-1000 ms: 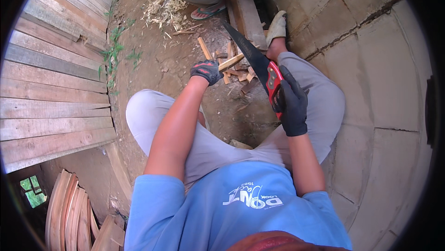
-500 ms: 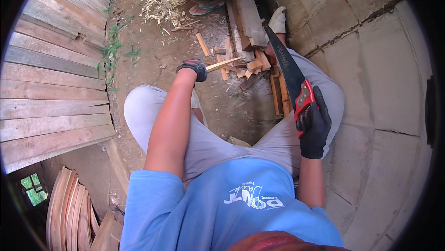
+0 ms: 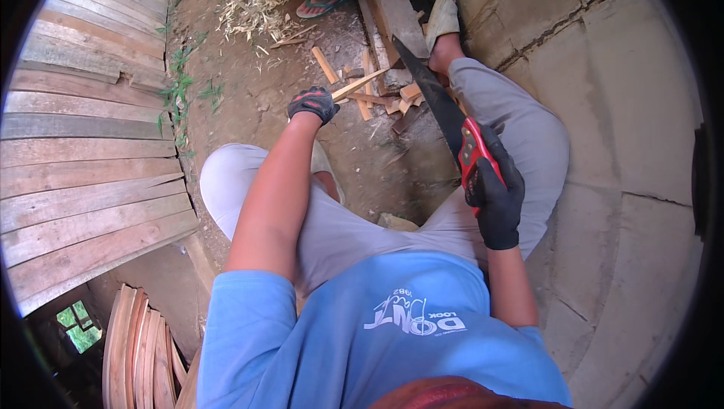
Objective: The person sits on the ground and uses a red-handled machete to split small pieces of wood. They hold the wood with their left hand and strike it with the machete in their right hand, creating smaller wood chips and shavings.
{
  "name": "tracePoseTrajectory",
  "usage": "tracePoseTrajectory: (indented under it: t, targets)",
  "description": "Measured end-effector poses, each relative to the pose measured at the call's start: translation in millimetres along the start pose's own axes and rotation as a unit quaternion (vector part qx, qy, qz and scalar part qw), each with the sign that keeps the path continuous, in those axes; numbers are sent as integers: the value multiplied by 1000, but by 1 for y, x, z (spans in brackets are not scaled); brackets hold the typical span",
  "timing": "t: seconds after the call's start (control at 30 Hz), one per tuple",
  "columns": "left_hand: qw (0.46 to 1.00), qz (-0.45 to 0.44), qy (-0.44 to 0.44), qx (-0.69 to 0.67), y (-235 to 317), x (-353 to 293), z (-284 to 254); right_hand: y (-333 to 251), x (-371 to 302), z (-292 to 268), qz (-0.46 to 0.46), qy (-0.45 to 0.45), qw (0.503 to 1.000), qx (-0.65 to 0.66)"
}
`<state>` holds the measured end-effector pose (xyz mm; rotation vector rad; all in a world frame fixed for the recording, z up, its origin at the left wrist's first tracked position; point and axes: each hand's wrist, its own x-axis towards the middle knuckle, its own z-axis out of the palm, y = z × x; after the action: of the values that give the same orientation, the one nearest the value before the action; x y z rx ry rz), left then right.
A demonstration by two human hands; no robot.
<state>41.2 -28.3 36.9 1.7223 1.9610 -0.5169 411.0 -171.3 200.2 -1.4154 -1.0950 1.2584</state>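
Handsaw (image 3: 447, 111), clasped by right fingers (image 3: 477, 187), has swung nearer the stick (image 3: 359, 85) left fingers (image 3: 326, 106) clench.

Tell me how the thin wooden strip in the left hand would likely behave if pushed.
The wooden strip is probably light, being so slim. It looks fairly stiff: it juts straight out from the left hand without sagging. Its narrow far end might snap under a hard sideways push.

matt metal saw blade (image 3: 433, 99), pretty glossy plastic-looking saw handle (image 3: 472, 143), bare wood stick (image 3: 357, 87), matt fabric-looking right glove (image 3: 499, 209), soft-looking matt cloth shirt (image 3: 332, 349), kinda rough weathered wood plank wall (image 3: 94, 151), dull cement-looking block wall (image 3: 577, 118), papery wood shavings (image 3: 258, 10), rough dirt ground (image 3: 253, 92)
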Motion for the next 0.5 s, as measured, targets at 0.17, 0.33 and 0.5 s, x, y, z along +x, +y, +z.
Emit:
tracePoseTrajectory:
  t: [0.17,0.33,0.5]
  targets:
    - [999,-20,-26,-1,3,4,1,20,20,37,12,-62,996,-69]
    - [998,-34,-47,-8,-4,15,5,44,78,98,-39,-107,990,-85]
    - [997,-56,-46,-15,-13,20,16,97,154,159,-14,-135,990,-43]
